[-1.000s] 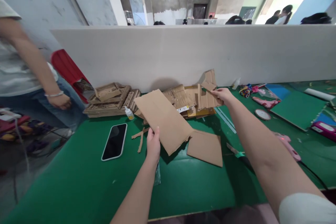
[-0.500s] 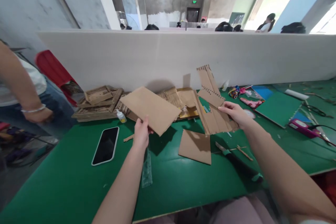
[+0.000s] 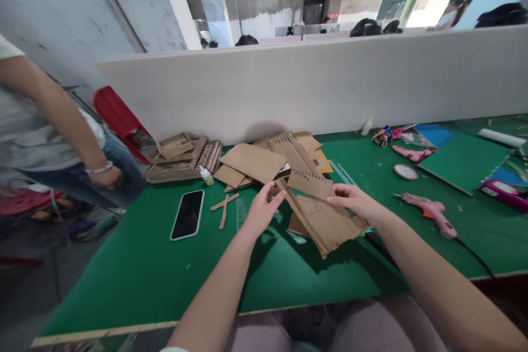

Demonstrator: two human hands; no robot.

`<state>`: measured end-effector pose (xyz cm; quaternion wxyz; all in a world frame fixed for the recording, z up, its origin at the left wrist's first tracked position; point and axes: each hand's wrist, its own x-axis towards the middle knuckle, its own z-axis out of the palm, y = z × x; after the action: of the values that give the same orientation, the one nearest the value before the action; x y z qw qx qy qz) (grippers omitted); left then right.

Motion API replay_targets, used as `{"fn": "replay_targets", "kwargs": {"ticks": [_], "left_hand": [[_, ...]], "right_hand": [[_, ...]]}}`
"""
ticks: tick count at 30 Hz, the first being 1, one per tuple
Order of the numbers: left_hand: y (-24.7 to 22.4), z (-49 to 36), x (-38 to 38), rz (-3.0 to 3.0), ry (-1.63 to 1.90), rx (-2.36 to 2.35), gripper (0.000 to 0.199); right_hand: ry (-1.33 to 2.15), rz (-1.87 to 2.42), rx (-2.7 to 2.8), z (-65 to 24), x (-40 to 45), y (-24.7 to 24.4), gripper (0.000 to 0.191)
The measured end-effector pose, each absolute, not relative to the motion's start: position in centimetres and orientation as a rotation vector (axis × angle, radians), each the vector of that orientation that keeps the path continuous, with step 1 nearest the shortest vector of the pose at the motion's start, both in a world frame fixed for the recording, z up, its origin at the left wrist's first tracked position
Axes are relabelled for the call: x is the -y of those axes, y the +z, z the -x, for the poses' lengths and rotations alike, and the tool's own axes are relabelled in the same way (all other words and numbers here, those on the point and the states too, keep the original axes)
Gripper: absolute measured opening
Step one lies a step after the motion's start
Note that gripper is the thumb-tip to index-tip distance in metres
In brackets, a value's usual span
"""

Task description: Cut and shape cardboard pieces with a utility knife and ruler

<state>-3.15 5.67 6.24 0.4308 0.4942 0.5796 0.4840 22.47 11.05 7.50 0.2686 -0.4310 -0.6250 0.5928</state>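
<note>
My right hand pinches a torn, creased cardboard piece with ragged edges and a folded flap, tilted above the green table. At that piece's upper left corner, the thumb and fingers of my left hand close on its edge. Partly hidden beneath it lies a smaller cardboard square. Just beyond my hands, a flat cardboard sheet rests on a heap of cardboard. A black-handled cutter is mostly covered by the cardboard and my right forearm.
Left of my hands are a phone, cardboard strips, a clear ruler and a glue bottle. A pink glue gun and tape roll lie right. A white partition stands behind. Another person's hand hangs at left.
My left hand has let go of the flat cardboard sheet, now on the heap, and moved right to the torn piece. My right hand has lowered that piece toward the middle. The view has shifted.
</note>
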Motion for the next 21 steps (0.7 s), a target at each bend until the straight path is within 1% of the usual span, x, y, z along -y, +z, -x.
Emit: {"fn": "replay_targets", "kwargs": {"ticks": [3, 6, 7, 11, 14, 18, 21], "left_hand": [[5.1, 1.4, -5.5, -1.236, 1.307, -1.530, 0.037], [3.8, 0.8, -5.3, -1.202, 1.405, -1.638, 0.047], [3.4, 0.7, -5.2, -1.204, 1.432, -1.657, 0.048], [2.8, 0.6, -4.8, -1.252, 1.424, -1.622, 0.033], [3.0, 0.7, -5.1, -1.236, 1.391, -1.565, 0.027], [4.0, 1.7, -6.6, -1.144, 1.457, -1.491, 0.030], [4.0, 2.5, -8.3, -1.072, 1.537, -1.479, 0.034]], "right_hand": [[1.638, 1.120, 1.752, -21.7, -10.2, 6.5, 0.029], [1.626, 1.128, 1.843, -21.2, -9.3, 5.7, 0.032], [1.608, 1.135, 1.880, -21.1, -9.1, 5.5, 0.033], [1.582, 1.138, 1.943, -20.9, -8.7, 4.7, 0.034], [1.610, 1.144, 1.908, -21.1, -8.8, 4.5, 0.033], [1.641, 1.228, 1.816, -23.7, -9.0, 5.5, 0.030], [1.477, 1.383, 1.619, -27.8, -8.4, 5.9, 0.031]]}}
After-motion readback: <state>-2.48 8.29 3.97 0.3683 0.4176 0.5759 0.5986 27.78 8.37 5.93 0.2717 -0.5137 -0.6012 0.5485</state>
